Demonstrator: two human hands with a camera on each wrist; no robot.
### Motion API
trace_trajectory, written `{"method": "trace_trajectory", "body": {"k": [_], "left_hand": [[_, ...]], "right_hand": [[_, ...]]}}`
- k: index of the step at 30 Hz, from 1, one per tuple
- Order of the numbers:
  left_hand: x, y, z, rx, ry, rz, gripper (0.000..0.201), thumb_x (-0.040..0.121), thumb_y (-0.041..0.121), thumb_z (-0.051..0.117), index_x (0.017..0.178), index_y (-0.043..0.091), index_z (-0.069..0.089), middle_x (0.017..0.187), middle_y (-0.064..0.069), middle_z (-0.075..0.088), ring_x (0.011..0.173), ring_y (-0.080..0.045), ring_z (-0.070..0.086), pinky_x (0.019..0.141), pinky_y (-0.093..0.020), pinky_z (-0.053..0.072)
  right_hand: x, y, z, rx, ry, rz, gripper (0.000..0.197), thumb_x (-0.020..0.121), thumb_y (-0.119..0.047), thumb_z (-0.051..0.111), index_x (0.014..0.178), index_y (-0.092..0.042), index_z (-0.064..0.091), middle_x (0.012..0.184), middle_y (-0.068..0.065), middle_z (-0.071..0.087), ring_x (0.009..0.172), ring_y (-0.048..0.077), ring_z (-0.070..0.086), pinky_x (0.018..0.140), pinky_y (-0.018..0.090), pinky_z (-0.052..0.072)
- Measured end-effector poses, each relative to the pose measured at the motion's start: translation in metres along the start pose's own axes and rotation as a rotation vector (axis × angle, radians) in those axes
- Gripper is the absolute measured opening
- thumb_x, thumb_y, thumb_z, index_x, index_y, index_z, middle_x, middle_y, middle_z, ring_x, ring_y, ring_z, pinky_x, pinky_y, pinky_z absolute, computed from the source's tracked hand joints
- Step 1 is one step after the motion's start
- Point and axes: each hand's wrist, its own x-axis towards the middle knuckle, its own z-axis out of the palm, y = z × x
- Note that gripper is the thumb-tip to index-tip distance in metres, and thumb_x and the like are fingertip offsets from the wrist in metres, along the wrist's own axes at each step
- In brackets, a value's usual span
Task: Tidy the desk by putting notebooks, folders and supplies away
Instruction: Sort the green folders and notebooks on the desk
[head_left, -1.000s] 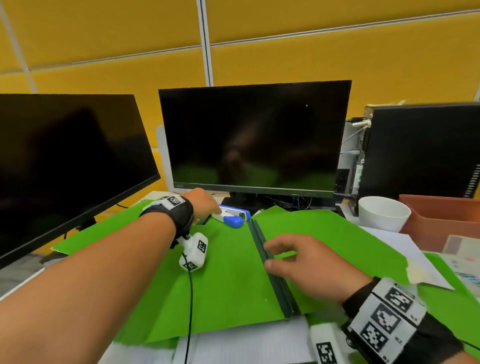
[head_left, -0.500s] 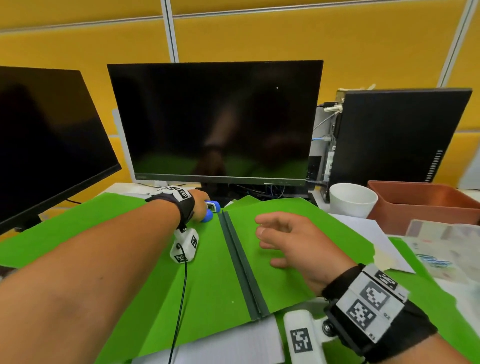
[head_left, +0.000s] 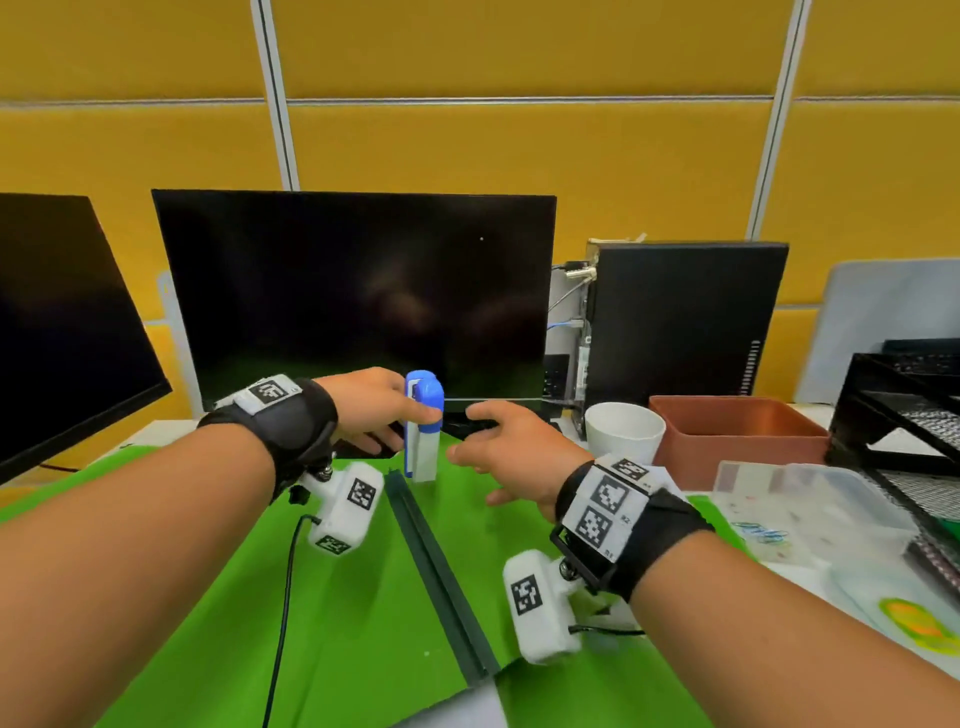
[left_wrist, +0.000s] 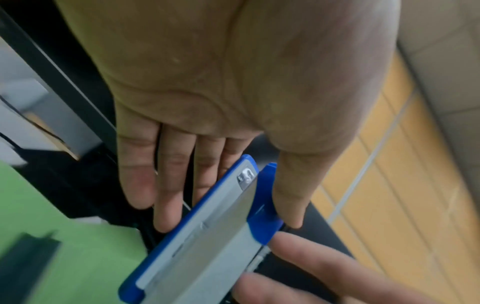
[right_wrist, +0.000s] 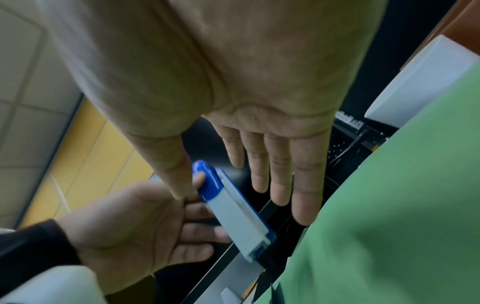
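Stapler (head_left: 423, 423) upright, pinched in left hand (head_left: 371, 410) — right hand (head_left: 511, 449) spread just beside it.

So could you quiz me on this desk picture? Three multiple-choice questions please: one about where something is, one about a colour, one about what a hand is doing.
1. Where is the white cup?
A. Just left of the brown tray
B. On the green folder
C. In front of the left-hand screen

2. What colours is the stapler?
A. Red and black
B. Blue and white
C. All yellow

3. What is the left hand doing?
A. Lying flat on the folder
B. Holding the cup
C. Pinching the stapler in the air

Answers: 1 A, the cup stands beside the tray's left wall. 2 B, blue end and edge, white body. 3 C, the thumb and fingers clamp the stapler's blue end above the folder, while the right hand reaches towards it with straight fingers.
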Motion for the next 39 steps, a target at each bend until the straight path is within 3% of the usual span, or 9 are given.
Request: {"method": "trace_trajectory", "body": {"k": [5,9,12,15,22,26,30,35,39], "left_hand": [[0.006,0.054,0.026,-0.278,-0.035,0.152,0.021,0.093,0.03,0.072,0.108,0.017,0.066,0.106,-0.009,0.076,0.092,-0.029,0.074,0.087,-0.041,0.058],[0.015,0.088,0.054,-0.461,-0.092,0.198,0.011,0.096,0.022,0.069,0.103,0.015,0.065,0.107,-0.014,0.075,0.09,-0.034,0.074,0.092,-0.043,0.059],[0.029,0.109,0.08,-0.573,-0.143,0.228,0.015,0.096,0.019,0.067,0.11,0.012,0.065,0.108,-0.015,0.075,0.093,-0.036,0.075,0.091,-0.043,0.06],[0.049,0.132,0.108,-0.606,-0.171,0.259,0.024,0.095,0.02,0.068,0.118,0.013,0.065,0.114,-0.014,0.074,0.096,-0.032,0.075,0.09,-0.04,0.06],[0.094,0.184,0.169,-0.19,-0.094,0.447,0.02,0.088,0.023,0.072,0.108,0.024,0.073,0.084,0.003,0.065,0.073,-0.017,0.058,0.069,-0.028,0.048],[0.107,0.196,0.201,0.16,-0.073,0.543,0.027,0.089,0.025,0.07,0.115,0.021,0.071,0.107,0.005,0.069,0.103,-0.02,0.066,0.094,-0.033,0.053],[0.119,0.196,0.222,0.411,-0.14,0.498,0.029,0.089,0.031,0.067,0.115,0.024,0.075,0.112,0.004,0.072,0.105,-0.021,0.067,0.095,-0.034,0.054],[0.126,0.194,0.225,0.389,-0.184,0.47,0.023,0.093,0.027,0.066,0.11,0.018,0.079,0.115,0.0,0.073,0.106,-0.021,0.067,0.098,-0.04,0.054],[0.129,0.191,0.221,0.354,-0.172,0.465,0.021,0.092,0.027,0.067,0.108,0.02,0.08,0.116,0.002,0.073,0.109,-0.021,0.067,0.099,-0.039,0.054]], "right_hand": [[0.014,0.0,-0.034,-0.057,0.101,-0.01,0.054,0.095,-0.022,0.069,0.145,-0.024,0.049,0.124,0.005,0.064,0.106,0.026,0.067,0.079,0.048,0.064],[0.015,0.014,-0.083,-0.045,0.188,-0.015,0.036,0.096,-0.016,0.069,0.131,-0.022,0.063,0.094,0.0,0.064,0.083,0.017,0.064,0.07,0.04,0.063],[0.013,0.027,-0.121,0.039,0.147,0.033,0.028,0.096,-0.01,0.069,0.123,-0.016,0.069,0.1,0.012,0.071,0.084,0.023,0.068,0.082,0.047,0.062],[0.016,0.038,-0.161,-0.036,0.175,0.029,0.023,0.093,-0.004,0.071,0.114,-0.014,0.069,0.099,0.014,0.073,0.082,0.022,0.069,0.074,0.042,0.061],[0.042,0.069,-0.26,-0.673,0.498,0.112,0.036,0.075,-0.017,0.084,0.107,-0.024,0.068,0.099,0.004,0.073,0.087,0.024,0.07,0.081,0.038,0.06],[0.056,0.097,-0.293,-0.943,0.439,0.324,0.036,0.079,-0.013,0.08,0.108,-0.027,0.067,0.104,0.003,0.071,0.092,0.023,0.067,0.082,0.035,0.058],[0.076,0.122,-0.303,-1.088,0.312,0.453,0.028,0.086,-0.015,0.074,0.113,-0.023,0.07,0.107,0.003,0.072,0.096,0.024,0.069,0.086,0.034,0.058],[0.114,0.13,-0.31,-1.12,0.37,0.541,0.018,0.095,-0.026,0.067,0.103,-0.011,0.073,0.102,0.007,0.074,0.095,0.027,0.072,0.082,0.033,0.058],[0.142,0.171,-0.33,-1.2,0.262,0.579,0.02,0.09,-0.023,0.061,0.099,-0.015,0.077,0.093,0.003,0.074,0.085,0.026,0.072,0.086,0.039,0.061]]}}
